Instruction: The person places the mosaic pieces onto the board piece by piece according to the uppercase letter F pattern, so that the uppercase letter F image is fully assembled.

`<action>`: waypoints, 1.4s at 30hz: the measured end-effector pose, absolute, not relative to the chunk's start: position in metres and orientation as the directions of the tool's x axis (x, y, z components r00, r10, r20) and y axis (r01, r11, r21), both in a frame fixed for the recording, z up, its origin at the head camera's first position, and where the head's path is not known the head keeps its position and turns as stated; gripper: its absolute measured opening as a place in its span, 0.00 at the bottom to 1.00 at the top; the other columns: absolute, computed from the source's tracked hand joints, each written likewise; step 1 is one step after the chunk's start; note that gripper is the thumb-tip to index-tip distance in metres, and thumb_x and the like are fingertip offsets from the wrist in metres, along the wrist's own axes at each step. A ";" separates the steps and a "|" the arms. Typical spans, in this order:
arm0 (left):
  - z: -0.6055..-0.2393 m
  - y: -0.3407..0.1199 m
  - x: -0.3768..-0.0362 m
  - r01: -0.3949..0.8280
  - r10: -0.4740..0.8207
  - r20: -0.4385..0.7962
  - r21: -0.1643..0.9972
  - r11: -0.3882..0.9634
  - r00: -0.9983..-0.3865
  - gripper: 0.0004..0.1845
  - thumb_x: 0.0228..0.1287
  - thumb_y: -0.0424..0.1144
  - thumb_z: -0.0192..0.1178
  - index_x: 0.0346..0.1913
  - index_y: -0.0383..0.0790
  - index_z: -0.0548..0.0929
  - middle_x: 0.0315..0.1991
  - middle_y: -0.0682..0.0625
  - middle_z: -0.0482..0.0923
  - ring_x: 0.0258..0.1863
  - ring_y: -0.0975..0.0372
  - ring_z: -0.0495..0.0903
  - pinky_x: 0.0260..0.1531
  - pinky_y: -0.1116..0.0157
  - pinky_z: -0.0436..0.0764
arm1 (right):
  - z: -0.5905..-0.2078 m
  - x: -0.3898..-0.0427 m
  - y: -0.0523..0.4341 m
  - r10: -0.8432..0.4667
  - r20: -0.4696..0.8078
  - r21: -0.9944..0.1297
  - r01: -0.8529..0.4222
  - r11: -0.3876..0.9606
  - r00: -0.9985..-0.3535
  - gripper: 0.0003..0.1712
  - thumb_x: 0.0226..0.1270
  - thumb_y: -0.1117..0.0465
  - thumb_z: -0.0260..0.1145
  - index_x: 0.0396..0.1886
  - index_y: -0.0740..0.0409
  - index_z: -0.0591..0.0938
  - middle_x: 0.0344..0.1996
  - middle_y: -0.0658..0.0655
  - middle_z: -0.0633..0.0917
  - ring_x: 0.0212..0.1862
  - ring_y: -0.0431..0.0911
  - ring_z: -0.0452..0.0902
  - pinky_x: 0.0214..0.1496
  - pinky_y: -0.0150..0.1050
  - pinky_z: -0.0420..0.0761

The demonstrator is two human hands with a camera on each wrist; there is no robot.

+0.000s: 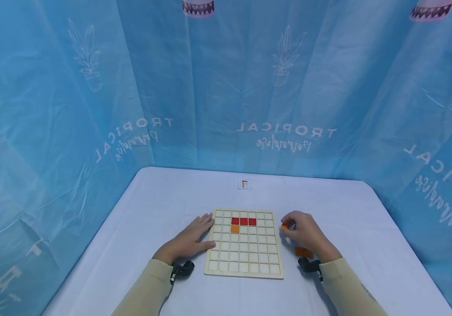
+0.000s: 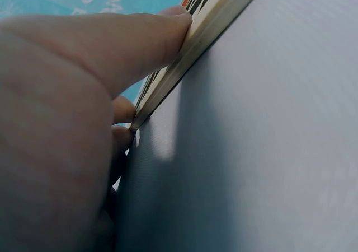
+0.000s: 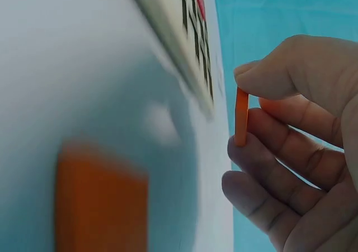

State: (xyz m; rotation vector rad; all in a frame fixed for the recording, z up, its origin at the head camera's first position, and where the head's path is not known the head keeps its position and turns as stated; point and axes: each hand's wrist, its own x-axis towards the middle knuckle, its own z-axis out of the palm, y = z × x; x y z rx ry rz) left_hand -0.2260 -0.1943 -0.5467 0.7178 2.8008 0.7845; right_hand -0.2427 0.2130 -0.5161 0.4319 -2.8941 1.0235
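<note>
A wooden grid board [image 1: 244,268] lies on the table. Three red square tiles [image 1: 244,221] form a row near its top, and one orange tile [image 1: 235,228] sits below the leftmost red one. My left hand [image 1: 188,239] rests at the board's left edge, fingers spread and thumb touching the rim. To the right of the board my right hand [image 1: 305,230] pinches an orange tile [image 3: 241,117] between thumb and fingers, held on edge in the right wrist view. More orange tiles [image 1: 303,252] lie on the table beneath that hand, blurred up close in the right wrist view.
A small printed card [image 1: 244,184] with a coloured grid pattern lies beyond the board. White cloth covers the table [image 1: 162,197]. A blue curtain [image 1: 218,96] hangs around the back and sides. A black wrist camera [image 1: 184,268] is strapped to the left wrist.
</note>
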 end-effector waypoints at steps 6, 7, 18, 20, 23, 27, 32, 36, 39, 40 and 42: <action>-0.544 -0.195 -0.227 0.418 0.497 -0.011 0.526 0.741 -0.867 0.48 0.74 0.66 0.59 0.84 0.40 0.60 0.85 0.49 0.49 0.83 0.53 0.43 0.79 0.49 0.47 | -0.511 -0.247 0.181 -0.363 0.180 -0.608 -0.394 0.690 -0.914 0.11 0.63 0.66 0.80 0.45 0.60 0.90 0.37 0.45 0.85 0.40 0.41 0.81 0.48 0.44 0.86; -0.544 -0.195 -0.227 0.419 0.500 -0.010 0.530 0.737 -0.866 0.48 0.74 0.66 0.60 0.84 0.40 0.60 0.85 0.49 0.49 0.83 0.52 0.43 0.79 0.49 0.48 | -0.510 -0.248 0.175 -0.376 0.182 -0.606 -0.405 0.685 -0.908 0.11 0.63 0.66 0.80 0.45 0.60 0.90 0.38 0.45 0.85 0.40 0.40 0.82 0.48 0.44 0.86; -0.540 -0.194 -0.226 0.426 0.506 -0.005 0.533 0.731 -0.862 0.47 0.74 0.64 0.61 0.83 0.38 0.61 0.84 0.47 0.50 0.83 0.52 0.44 0.79 0.48 0.48 | -0.512 -0.245 0.112 -0.587 0.223 -0.552 -0.597 0.582 -0.778 0.11 0.64 0.65 0.81 0.44 0.58 0.91 0.39 0.46 0.87 0.40 0.39 0.82 0.45 0.38 0.86; -0.541 -0.194 -0.226 0.429 0.510 -0.005 0.534 0.728 -0.860 0.47 0.74 0.64 0.61 0.83 0.39 0.61 0.84 0.47 0.50 0.83 0.51 0.43 0.79 0.47 0.48 | -0.513 -0.244 0.103 -0.616 0.226 -0.531 -0.625 0.572 -0.755 0.10 0.64 0.64 0.80 0.44 0.58 0.91 0.39 0.45 0.87 0.40 0.37 0.82 0.45 0.36 0.85; -0.541 -0.195 -0.226 0.435 0.517 0.003 0.545 0.717 -0.856 0.47 0.74 0.64 0.61 0.83 0.38 0.61 0.84 0.47 0.50 0.83 0.50 0.44 0.79 0.46 0.48 | -0.515 -0.243 0.093 -0.636 0.219 -0.502 -0.644 0.577 -0.740 0.10 0.65 0.63 0.80 0.44 0.57 0.91 0.38 0.44 0.87 0.40 0.35 0.80 0.46 0.35 0.85; -0.543 -0.196 -0.227 0.433 0.516 0.000 0.545 0.718 -0.857 0.47 0.74 0.64 0.61 0.83 0.38 0.61 0.84 0.47 0.50 0.83 0.50 0.44 0.79 0.46 0.48 | -0.518 -0.242 0.084 -0.648 0.192 -0.472 -0.648 0.598 -0.738 0.09 0.66 0.62 0.79 0.44 0.55 0.91 0.37 0.41 0.85 0.39 0.35 0.78 0.46 0.35 0.84; -0.544 -0.197 -0.227 0.428 0.511 -0.013 0.527 0.734 -0.859 0.48 0.74 0.66 0.59 0.84 0.40 0.60 0.85 0.48 0.49 0.83 0.52 0.43 0.79 0.47 0.48 | -0.521 -0.244 0.078 -0.658 0.176 -0.461 -0.652 0.602 -0.732 0.08 0.66 0.60 0.80 0.43 0.53 0.91 0.36 0.40 0.84 0.38 0.35 0.77 0.46 0.34 0.83; -0.544 -0.198 -0.226 0.429 0.511 -0.008 0.535 0.728 -0.859 0.48 0.74 0.66 0.60 0.84 0.40 0.61 0.85 0.48 0.49 0.83 0.51 0.43 0.78 0.46 0.49 | -0.524 -0.244 0.077 -0.658 0.192 -0.443 -0.663 0.603 -0.728 0.08 0.66 0.60 0.80 0.43 0.52 0.91 0.36 0.41 0.85 0.38 0.35 0.77 0.46 0.34 0.83; -0.544 -0.198 -0.226 0.431 0.513 -0.006 0.534 0.727 -0.858 0.48 0.74 0.67 0.59 0.84 0.40 0.60 0.85 0.48 0.49 0.83 0.50 0.43 0.78 0.45 0.49 | -0.525 -0.243 0.077 -0.654 0.203 -0.436 -0.665 0.606 -0.729 0.09 0.65 0.60 0.81 0.43 0.53 0.91 0.36 0.42 0.84 0.38 0.36 0.76 0.46 0.35 0.82; -0.544 -0.198 -0.226 0.431 0.513 -0.006 0.534 0.727 -0.858 0.48 0.74 0.66 0.59 0.84 0.40 0.60 0.85 0.48 0.49 0.83 0.50 0.43 0.78 0.45 0.50 | -0.526 -0.243 0.076 -0.652 0.206 -0.434 -0.665 0.608 -0.730 0.09 0.65 0.60 0.80 0.44 0.53 0.91 0.36 0.42 0.84 0.38 0.36 0.76 0.46 0.35 0.82; -0.544 -0.198 -0.226 0.432 0.514 -0.003 0.537 0.725 -0.858 0.47 0.74 0.66 0.60 0.83 0.39 0.61 0.85 0.48 0.50 0.83 0.50 0.43 0.78 0.45 0.50 | -0.526 -0.243 0.076 -0.647 0.215 -0.434 -0.665 0.608 -0.732 0.10 0.65 0.60 0.81 0.44 0.54 0.91 0.37 0.43 0.84 0.38 0.37 0.76 0.46 0.35 0.82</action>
